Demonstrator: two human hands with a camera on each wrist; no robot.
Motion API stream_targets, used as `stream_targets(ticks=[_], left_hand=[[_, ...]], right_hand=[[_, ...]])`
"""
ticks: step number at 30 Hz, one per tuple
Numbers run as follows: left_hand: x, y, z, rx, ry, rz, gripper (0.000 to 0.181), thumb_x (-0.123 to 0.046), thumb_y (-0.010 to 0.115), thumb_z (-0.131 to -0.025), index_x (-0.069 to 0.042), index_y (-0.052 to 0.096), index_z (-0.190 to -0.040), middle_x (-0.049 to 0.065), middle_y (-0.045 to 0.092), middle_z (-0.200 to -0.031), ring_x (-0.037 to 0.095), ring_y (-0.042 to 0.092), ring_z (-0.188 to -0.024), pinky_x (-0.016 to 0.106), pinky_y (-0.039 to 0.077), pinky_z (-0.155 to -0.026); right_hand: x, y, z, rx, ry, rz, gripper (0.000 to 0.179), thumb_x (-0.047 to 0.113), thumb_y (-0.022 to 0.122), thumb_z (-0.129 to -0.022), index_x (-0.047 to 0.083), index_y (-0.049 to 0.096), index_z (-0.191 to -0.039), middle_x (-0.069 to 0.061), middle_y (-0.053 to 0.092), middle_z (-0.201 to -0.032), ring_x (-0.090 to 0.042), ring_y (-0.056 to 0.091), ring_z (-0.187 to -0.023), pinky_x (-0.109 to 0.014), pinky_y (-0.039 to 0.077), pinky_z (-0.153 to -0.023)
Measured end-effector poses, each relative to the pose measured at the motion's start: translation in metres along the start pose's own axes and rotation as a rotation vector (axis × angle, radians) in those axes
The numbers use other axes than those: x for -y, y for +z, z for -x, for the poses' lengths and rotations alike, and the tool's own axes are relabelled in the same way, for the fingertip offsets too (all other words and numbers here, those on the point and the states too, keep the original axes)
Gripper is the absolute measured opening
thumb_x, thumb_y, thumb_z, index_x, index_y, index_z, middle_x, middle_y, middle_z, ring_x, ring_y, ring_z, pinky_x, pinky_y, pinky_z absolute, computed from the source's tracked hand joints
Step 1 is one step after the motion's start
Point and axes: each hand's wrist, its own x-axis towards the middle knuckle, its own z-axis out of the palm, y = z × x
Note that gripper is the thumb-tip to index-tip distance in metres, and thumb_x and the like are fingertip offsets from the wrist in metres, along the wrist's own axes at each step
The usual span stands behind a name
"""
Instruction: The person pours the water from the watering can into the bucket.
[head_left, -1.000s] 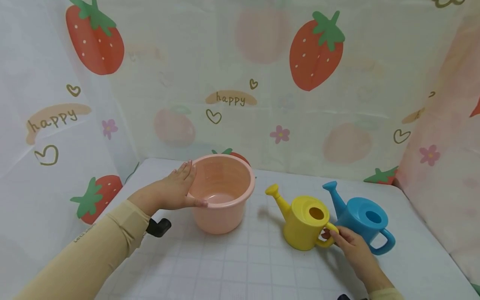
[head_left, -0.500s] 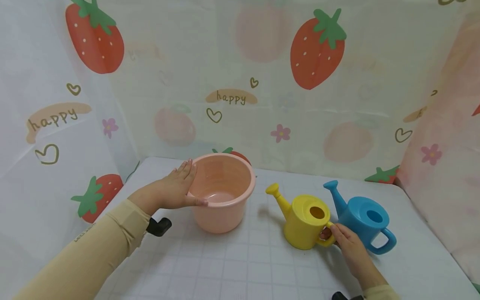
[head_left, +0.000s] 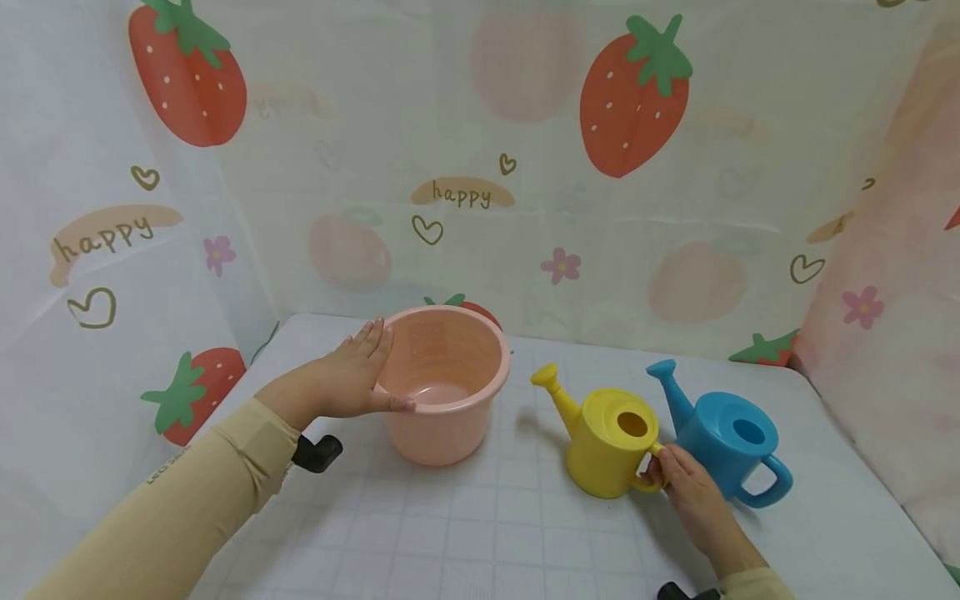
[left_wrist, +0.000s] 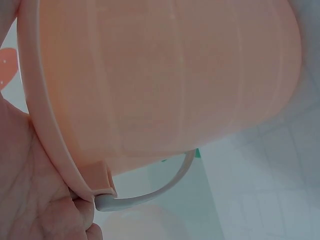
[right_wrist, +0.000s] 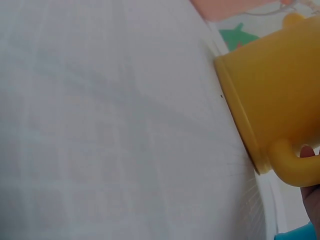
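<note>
A pink bucket [head_left: 441,437] stands upright on the white checked tabletop, left of the middle in the head view. My left hand [head_left: 336,385] rests on its left rim with straight fingers, the thumb lying along the near edge. In the left wrist view the palm [left_wrist: 42,185] presses against the rim, and a grey bail handle [left_wrist: 150,196] hangs from the bucket. To the right, my right hand [head_left: 697,500] grips the handle of a yellow watering can [head_left: 606,458], with the fingers through its loop. The can's base sits on the table in the right wrist view.
A blue watering can [head_left: 716,442] stands just right of the yellow one, close to my right hand, its handle turned right. Strawberry-printed cloth [head_left: 480,100] encloses the table [head_left: 465,533] at the back and sides. Black camera mounts [head_left: 318,454] show at both wrists.
My right hand has shifted slightly left at the yellow watering can's handle, its fingers farther round it. The left hand, the bucket and both cans have stayed in place.
</note>
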Motion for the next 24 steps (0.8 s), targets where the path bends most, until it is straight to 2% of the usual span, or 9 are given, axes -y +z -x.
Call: stream_targets(ticks=[15,24], left_hand=[[0.002,0.001,-0.001,-0.002,-0.003,0.008,0.123,-0.082,0.040,-0.069,0.007,-0.001,-0.143,0.024,-0.011,-0.149,0.036,-0.008,-0.138,0.052,0.005,-0.109],[0.003,0.003,-0.003,-0.003,-0.012,0.004,0.121,-0.082,0.041,-0.070,0.005,-0.002,-0.144,0.022,-0.011,-0.149,0.034,-0.008,-0.138,0.051,0.006,-0.110]], right_hand=[[0.004,0.005,-0.002,-0.007,-0.045,-0.036,0.050,0.045,0.028,-0.098,-0.003,0.041,-0.091,-0.010,0.042,-0.089,-0.023,0.044,-0.093,-0.028,0.041,-0.081],[0.005,0.011,0.000,-0.089,-0.096,-0.043,0.046,0.042,0.029,-0.099,-0.001,0.040,-0.085,-0.008,0.040,-0.083,-0.020,0.042,-0.085,-0.024,0.039,-0.073]])
